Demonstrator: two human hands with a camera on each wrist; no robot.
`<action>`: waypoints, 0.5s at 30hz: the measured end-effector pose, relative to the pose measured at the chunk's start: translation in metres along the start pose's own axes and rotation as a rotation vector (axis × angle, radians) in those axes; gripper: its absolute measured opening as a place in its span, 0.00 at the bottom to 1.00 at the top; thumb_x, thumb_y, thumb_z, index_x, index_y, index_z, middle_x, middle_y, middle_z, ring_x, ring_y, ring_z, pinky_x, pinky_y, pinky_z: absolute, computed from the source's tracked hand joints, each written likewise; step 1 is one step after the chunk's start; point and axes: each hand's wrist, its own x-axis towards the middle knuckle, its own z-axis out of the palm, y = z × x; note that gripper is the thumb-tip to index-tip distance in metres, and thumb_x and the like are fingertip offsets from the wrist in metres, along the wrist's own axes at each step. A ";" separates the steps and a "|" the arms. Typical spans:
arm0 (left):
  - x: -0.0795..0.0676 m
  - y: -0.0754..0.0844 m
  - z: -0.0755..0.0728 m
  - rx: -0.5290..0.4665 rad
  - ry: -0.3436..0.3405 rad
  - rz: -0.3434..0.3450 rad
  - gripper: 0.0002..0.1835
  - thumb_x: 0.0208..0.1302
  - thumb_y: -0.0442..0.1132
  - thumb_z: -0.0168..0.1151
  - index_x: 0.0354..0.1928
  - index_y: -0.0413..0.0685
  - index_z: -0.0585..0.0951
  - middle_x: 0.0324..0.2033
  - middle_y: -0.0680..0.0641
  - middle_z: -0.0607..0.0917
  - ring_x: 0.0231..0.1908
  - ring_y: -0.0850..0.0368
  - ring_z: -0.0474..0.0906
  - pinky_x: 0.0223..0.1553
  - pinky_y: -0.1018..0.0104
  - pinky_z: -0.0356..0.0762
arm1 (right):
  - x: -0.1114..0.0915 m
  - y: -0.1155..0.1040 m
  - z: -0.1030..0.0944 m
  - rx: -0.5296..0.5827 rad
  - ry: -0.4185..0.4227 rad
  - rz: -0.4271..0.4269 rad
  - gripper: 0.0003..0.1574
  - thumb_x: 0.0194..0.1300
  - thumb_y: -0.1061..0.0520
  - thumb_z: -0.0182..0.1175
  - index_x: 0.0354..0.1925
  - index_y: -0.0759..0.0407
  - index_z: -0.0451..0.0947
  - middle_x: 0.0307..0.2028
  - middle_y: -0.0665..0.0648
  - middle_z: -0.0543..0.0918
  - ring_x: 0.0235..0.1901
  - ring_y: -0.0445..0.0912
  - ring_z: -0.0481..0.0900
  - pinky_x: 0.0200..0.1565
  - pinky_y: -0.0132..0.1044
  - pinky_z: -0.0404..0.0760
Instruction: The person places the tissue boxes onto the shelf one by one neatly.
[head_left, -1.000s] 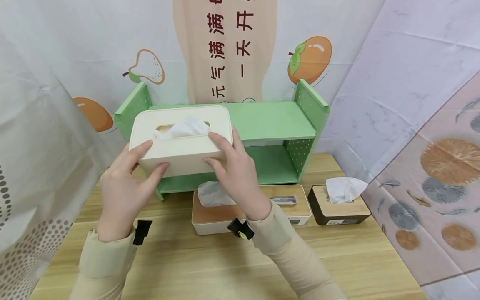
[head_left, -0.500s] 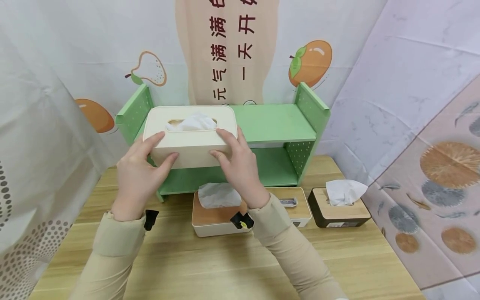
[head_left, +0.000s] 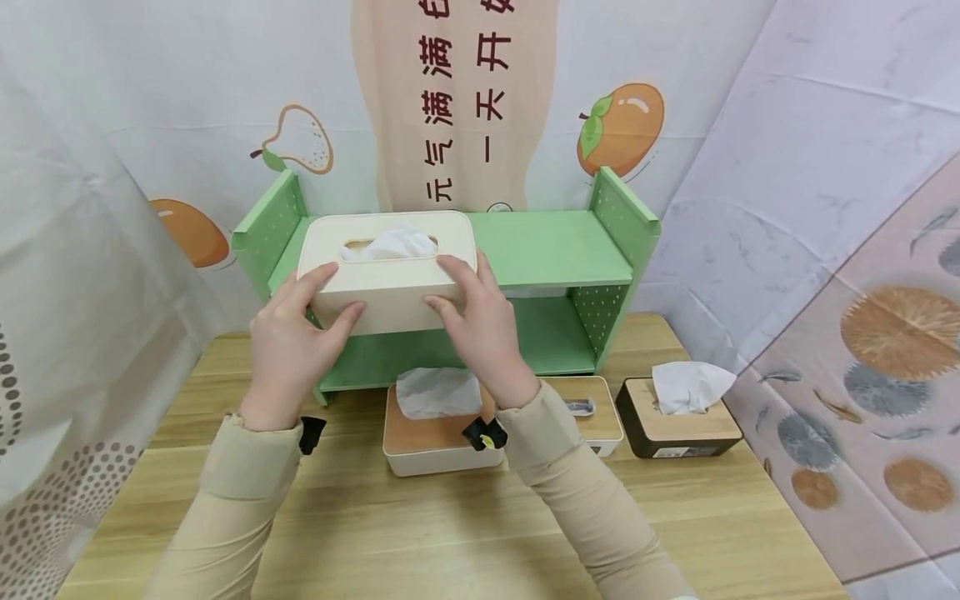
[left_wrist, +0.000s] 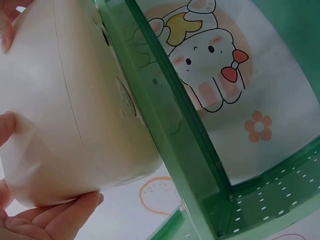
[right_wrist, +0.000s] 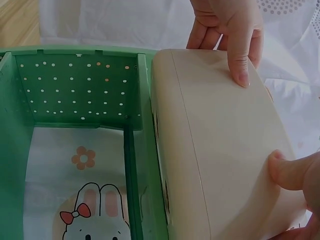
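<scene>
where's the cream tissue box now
In the head view, the cream tissue box is left of centre, held between left hand and right hand, by the upper green shelf.

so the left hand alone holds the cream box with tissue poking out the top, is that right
Not alone: the head view shows the right hand gripping the cream box together with the left hand. The tissue poking out the top is correct.
</scene>
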 end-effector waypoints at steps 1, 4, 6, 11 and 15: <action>0.000 0.000 0.001 -0.003 0.000 0.000 0.26 0.47 0.38 0.72 0.52 0.40 0.79 0.45 0.32 0.82 0.42 0.36 0.79 0.40 0.40 0.76 | 0.000 0.000 0.000 -0.001 0.001 0.002 0.29 0.58 0.51 0.64 0.58 0.49 0.72 0.67 0.67 0.61 0.52 0.60 0.77 0.41 0.54 0.79; 0.001 -0.001 0.002 -0.003 0.004 0.001 0.26 0.48 0.39 0.72 0.52 0.41 0.79 0.43 0.33 0.83 0.38 0.37 0.80 0.38 0.41 0.76 | 0.002 0.001 0.001 -0.001 -0.002 0.006 0.29 0.59 0.51 0.63 0.58 0.49 0.71 0.67 0.68 0.60 0.52 0.62 0.77 0.42 0.55 0.78; 0.002 -0.002 0.003 -0.005 0.007 -0.004 0.26 0.48 0.39 0.72 0.52 0.41 0.79 0.44 0.33 0.82 0.42 0.36 0.80 0.40 0.40 0.76 | 0.003 0.001 0.001 0.001 -0.005 0.008 0.29 0.59 0.50 0.63 0.59 0.49 0.71 0.67 0.68 0.60 0.51 0.63 0.77 0.42 0.54 0.78; 0.004 -0.003 0.004 -0.013 0.003 -0.029 0.27 0.48 0.38 0.71 0.53 0.41 0.78 0.48 0.34 0.81 0.55 0.31 0.72 0.50 0.36 0.70 | 0.006 0.003 0.004 -0.004 -0.011 0.016 0.29 0.59 0.49 0.63 0.59 0.48 0.71 0.67 0.67 0.60 0.45 0.63 0.79 0.41 0.54 0.78; 0.007 -0.003 0.005 -0.009 -0.020 -0.059 0.27 0.51 0.39 0.70 0.55 0.42 0.77 0.51 0.34 0.80 0.54 0.32 0.73 0.51 0.36 0.70 | 0.012 0.005 0.006 -0.022 -0.017 0.000 0.29 0.60 0.48 0.62 0.59 0.47 0.70 0.66 0.68 0.60 0.45 0.64 0.80 0.41 0.55 0.78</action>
